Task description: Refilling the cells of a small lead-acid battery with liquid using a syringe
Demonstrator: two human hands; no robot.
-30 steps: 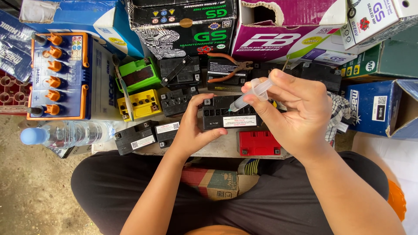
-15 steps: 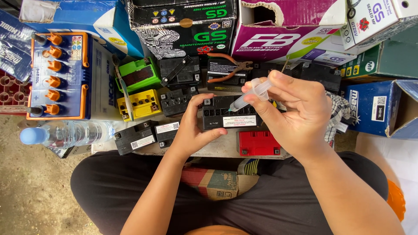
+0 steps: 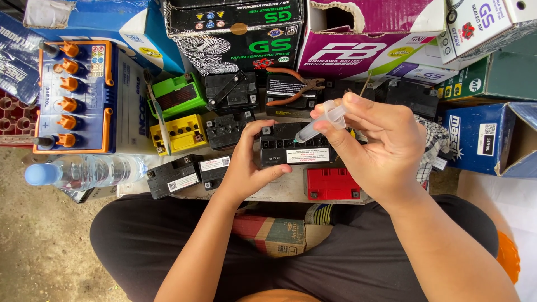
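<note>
My right hand [image 3: 386,151] pinches a clear syringe [image 3: 321,121] between thumb and fingertips, its tip angled down onto the top of the small black battery [image 3: 295,145]. My left hand [image 3: 246,165] grips that battery's left end, thumb along its front face and fingers curled over the top. How much liquid is in the syringe I cannot tell.

Just left of the black battery lie a yellow battery [image 3: 180,133] and, behind that, a green one [image 3: 178,95]; a red battery [image 3: 333,183] sits just in front of it. Orange-handled pliers [image 3: 293,85] rest behind it. Far left of it stands a large blue battery [image 3: 75,95] with orange caps, and a clear water bottle [image 3: 84,170] with a blue cap lies on its side.

Cardboard boxes [image 3: 369,45] wall in the back, leaving little free room around the battery. The low bench [image 3: 279,193] ends at my knees; bare ground [image 3: 39,240] shows to the left.
</note>
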